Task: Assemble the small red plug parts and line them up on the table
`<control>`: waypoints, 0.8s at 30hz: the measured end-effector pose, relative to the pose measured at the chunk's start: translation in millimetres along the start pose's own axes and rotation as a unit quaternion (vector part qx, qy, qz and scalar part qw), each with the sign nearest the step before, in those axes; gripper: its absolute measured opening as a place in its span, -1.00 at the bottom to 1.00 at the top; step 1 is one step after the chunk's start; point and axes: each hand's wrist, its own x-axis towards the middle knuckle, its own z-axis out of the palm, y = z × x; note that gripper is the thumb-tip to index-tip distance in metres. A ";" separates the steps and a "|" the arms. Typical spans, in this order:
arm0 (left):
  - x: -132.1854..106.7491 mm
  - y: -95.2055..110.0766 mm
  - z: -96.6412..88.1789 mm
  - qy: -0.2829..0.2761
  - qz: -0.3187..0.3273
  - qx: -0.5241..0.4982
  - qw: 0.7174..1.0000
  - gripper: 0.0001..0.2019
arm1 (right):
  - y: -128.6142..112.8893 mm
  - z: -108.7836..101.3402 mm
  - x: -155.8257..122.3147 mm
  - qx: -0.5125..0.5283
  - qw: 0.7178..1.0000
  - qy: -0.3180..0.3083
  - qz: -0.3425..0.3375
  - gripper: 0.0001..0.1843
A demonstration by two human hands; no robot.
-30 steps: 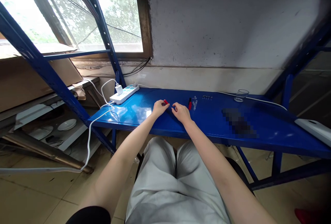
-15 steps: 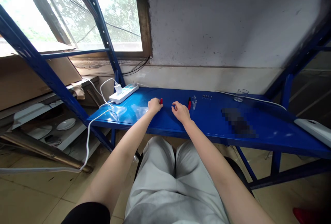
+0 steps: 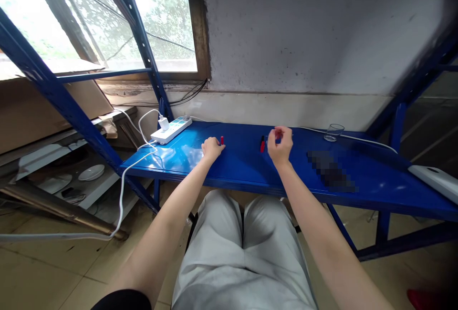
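My left hand [image 3: 212, 149] rests on the blue tabletop [image 3: 239, 167], its thumb and fingers closed on a small red upright piece [image 3: 222, 140]. The exact kind of that piece is too small to tell. Farther right, my right hand [image 3: 280, 147] is over the small parts near the back of the table, fingers curled inward. What it pinches, if anything, is hidden and slightly blurred. Just left of this hand lies a small red and black piece [image 3: 262, 144]. The clear bits and the row of tiny metallic parts are now mostly covered by the hand.
A white power strip [image 3: 172, 129] with a plugged-in charger and cable sits at the back left. Toward the right are a clear glass cup [image 3: 334, 132], a pixelated dark object [image 3: 329, 171] and a white device [image 3: 434, 181]. Blue rack posts [image 3: 143, 38] frame the table.
My right hand has moved right and away from me, from beside the left hand to over the small parts. My left hand has barely shifted, still at the red piece.
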 end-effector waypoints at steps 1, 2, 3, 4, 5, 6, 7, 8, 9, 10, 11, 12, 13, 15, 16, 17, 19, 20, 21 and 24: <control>-5.0 2.1 -1.7 0.021 0.007 -0.006 1.000 -0.75 | 6.7 -6.3 0.5 -0.028 0.999 0.001 0.031 -0.63; -10.6 5.1 -2.5 0.043 0.022 -0.015 0.999 -0.76 | 12.5 -11.9 0.0 -0.058 0.996 -0.008 0.066 -0.61; -16.6 9.4 -2.5 0.065 0.046 -0.027 0.996 -0.78 | 17.4 -16.6 -1.2 -0.087 0.991 -0.022 0.098 -0.60; -22.7 15.0 -1.8 0.083 0.081 -0.039 0.992 -0.80 | 21.4 -20.0 -2.9 -0.112 0.985 -0.037 0.126 -0.60; -28.9 22.0 -0.6 0.095 0.126 -0.052 0.986 -0.82 | 24.6 -22.2 -4.8 -0.130 0.979 -0.052 0.151 -0.60; -34.9 30.1 1.0 0.102 0.171 -0.064 0.978 -0.82 | 27.3 -23.2 -6.6 -0.142 0.973 -0.066 0.172 -0.60; -40.5 39.2 2.8 0.103 0.217 -0.072 0.968 -0.81 | 29.7 -23.4 -8.2 -0.148 0.967 -0.081 0.190 -0.61; -45.7 48.7 4.7 0.101 0.257 -0.078 0.958 -0.81 | 31.8 -22.8 -9.5 -0.152 0.961 -0.103 0.206 -0.63; -50.1 58.1 6.8 0.099 0.294 -0.082 0.947 -0.79 | 33.9 -21.9 -10.5 -0.155 0.954 -0.131 0.220 -0.65; -53.9 67.0 9.2 0.095 0.325 -0.085 0.937 -0.76 | 35.7 -20.9 -11.4 -0.159 0.945 -0.166 0.233 -0.67; -57.0 74.9 12.0 0.090 0.347 -0.086 0.930 -0.73 | 37.2 -20.0 -12.1 -0.165 0.934 -0.203 0.243 -0.70; -59.5 81.6 15.2 0.084 0.362 -0.084 0.925 -0.70 | 38.4 -19.3 -12.9 -0.174 0.923 -0.234 0.250 -0.72; -61.3 86.8 19.0 0.077 0.370 -0.078 0.923 -0.67 | 39.1 -18.7 -13.6 -0.185 0.914 -0.258 0.251 -0.74; -63.7 93.0 28.1 0.061 0.377 -0.057 0.922 -0.61 | 39.3 -18.3 -15.3 -0.208 0.904 -0.282 0.245 -0.76; -64.5 94.4 32.9 0.055 0.379 -0.044 0.923 -0.58 | 38.9 -18.3 -16.2 -0.218 0.902 -0.287 0.239 -0.76; -65.1 94.9 37.6 0.050 0.382 -0.030 0.922 -0.56 | 38.4 -18.3 -17.1 -0.227 0.899 -0.292 0.233 -0.77; -65.7 94.4 45.6 0.045 0.391 -0.004 0.919 -0.54 | 37.4 -18.1 -18.6 -0.238 0.894 -0.307 0.222 -0.78; -65.8 93.8 48.5 0.042 0.396 0.006 0.917 -0.54 | 37.2 -17.8 -19.2 -0.241 0.892 -0.315 0.216 -0.78; -65.7 93.2 50.5 0.039 0.399 0.013 0.916 -0.55 | 37.1 -17.5 -19.7 -0.242 0.891 -0.322 0.211 -0.78; -64.2 91.9 51.7 0.024 0.401 0.010 0.916 -0.58 | 37.8 -16.7 -20.4 -0.242 0.889 -0.336 0.198 -0.78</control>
